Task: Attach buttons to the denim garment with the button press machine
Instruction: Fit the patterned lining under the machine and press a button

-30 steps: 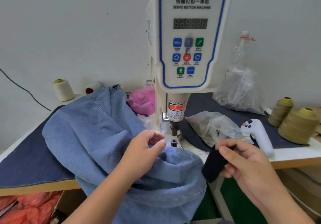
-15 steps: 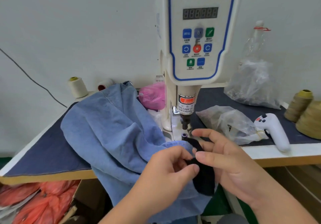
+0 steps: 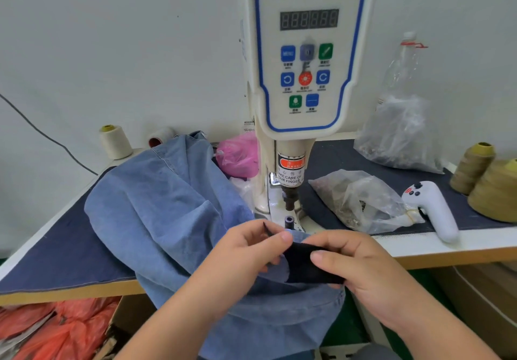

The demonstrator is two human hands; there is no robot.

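Lying heaped over the near edge of the bench, the light-blue denim garment is spilling down toward the floor, its hem passing just near of the servo button machine. A small dark fabric piece is sitting against that hem, and both hands are pinching it: the left hand is gripping its left end between thumb and curled fingers, while the right hand is holding its right end with the thumb on top and the fingers curled beneath. Just beyond the hands, the machine's lower die is standing bare under the punch. A pink plastic bag is resting left of the machine column, beside the garment. To the right, a clear bag of metal parts is lying near a white handheld controller. Farther right, olive thread cones are standing, and a cream thread cone is standing at the far left.
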